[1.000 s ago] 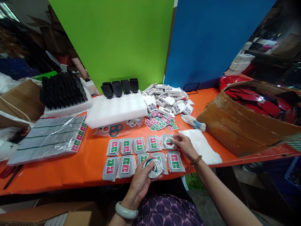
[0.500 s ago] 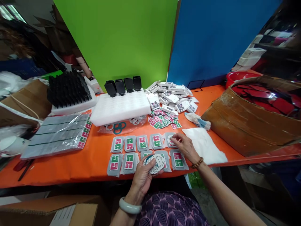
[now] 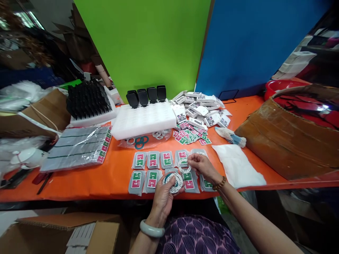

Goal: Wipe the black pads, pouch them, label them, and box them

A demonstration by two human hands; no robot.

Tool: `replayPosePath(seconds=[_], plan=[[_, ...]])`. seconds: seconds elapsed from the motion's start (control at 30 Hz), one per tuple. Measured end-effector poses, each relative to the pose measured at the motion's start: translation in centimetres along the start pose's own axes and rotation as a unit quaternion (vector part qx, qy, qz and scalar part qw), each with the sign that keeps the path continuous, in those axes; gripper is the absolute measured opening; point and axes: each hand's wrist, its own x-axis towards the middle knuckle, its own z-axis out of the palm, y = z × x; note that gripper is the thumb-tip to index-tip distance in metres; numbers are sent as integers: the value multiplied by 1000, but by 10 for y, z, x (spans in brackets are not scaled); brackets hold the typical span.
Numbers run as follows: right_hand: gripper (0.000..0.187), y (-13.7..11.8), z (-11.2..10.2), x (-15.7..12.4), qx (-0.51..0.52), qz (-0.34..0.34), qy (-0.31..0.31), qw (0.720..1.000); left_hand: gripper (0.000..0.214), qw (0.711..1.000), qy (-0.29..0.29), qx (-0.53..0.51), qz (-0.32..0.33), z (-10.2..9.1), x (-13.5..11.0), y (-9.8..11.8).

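My left hand (image 3: 162,197) is closed around a stack of round white rings with a teal one (image 3: 173,181), held at the near edge of the orange table (image 3: 106,183). My right hand (image 3: 202,166) pinches one thin white ring (image 3: 184,164) over the grey pouches (image 3: 153,159), each carrying pink and green labels, laid out in two rows. The ring hangs just above a pouch in the back row.
Behind the pouches lie a white foam tray (image 3: 144,120) with black holders (image 3: 148,94), a bag of rings (image 3: 143,140), loose labels (image 3: 189,135) and small white boxes (image 3: 201,107). A white cloth (image 3: 237,165) and a cardboard bin (image 3: 286,134) are at right; a bagged grey stack (image 3: 76,148) at left.
My right hand has drawn back from the far-right pouch toward the left, now holding a single white ring. The left hand keeps its stack. The view has shifted rightward.
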Motion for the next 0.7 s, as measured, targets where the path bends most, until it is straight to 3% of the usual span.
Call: replayPosePath(seconds=[0.1, 0.23, 0.47, 0.57, 0.7], plan=[[21, 2, -3, 23, -108, -51, 73, 990, 36, 1000, 5, -1, 5, -3, 0, 1], [11, 5, 0, 44, -180, -79, 109, 975, 30, 1000, -11, -8, 9, -2, -3, 5], [5, 0, 6, 37, -264, -129, 141, 945, 30, 998, -15, -47, 33, -3, -8, 12], [19, -7, 14, 21, -234, -124, 52, 963, 30, 998, 12, -48, 47, -5, -6, 13], [30, -11, 30, 2, -92, 2, -159, 983, 32, 996, 29, -49, 66, -8, -3, 12]])
